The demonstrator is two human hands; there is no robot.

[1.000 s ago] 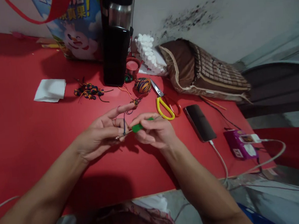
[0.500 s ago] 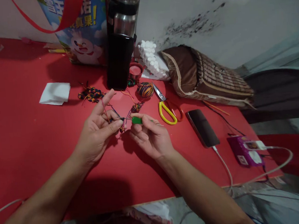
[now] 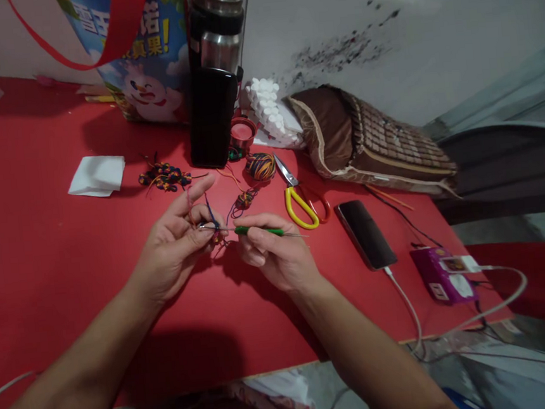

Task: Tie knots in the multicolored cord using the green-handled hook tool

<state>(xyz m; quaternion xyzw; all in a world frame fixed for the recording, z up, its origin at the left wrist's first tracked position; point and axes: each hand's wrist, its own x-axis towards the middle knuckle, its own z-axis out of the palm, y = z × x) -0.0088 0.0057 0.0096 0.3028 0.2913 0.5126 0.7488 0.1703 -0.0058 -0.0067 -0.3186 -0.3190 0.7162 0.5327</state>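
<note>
Between thumb and fingers, my left hand pinches a small multicoloured crochet piece. Yarn loops over its raised index finger. My right hand is closed on the green handle of a crochet hook, held nearly level, its thin metal tip at the piece beside my left thumb. Just beyond the hands lies a small tangle of multicoloured yarn. A ball of variegated yarn sits behind that, and a cluster of finished-looking knotted pieces rests to the left.
Scissors with yellow and red handles lie right of the yarn. Farther right are a charging phone and a purple power box. A dark phone leans upright against a steel flask, near a printed bag and folded tissue.
The crochet hook has turned, showing more of its green handle. My left index finger has shifted slightly right and down. The whole view has moved a little.
</note>
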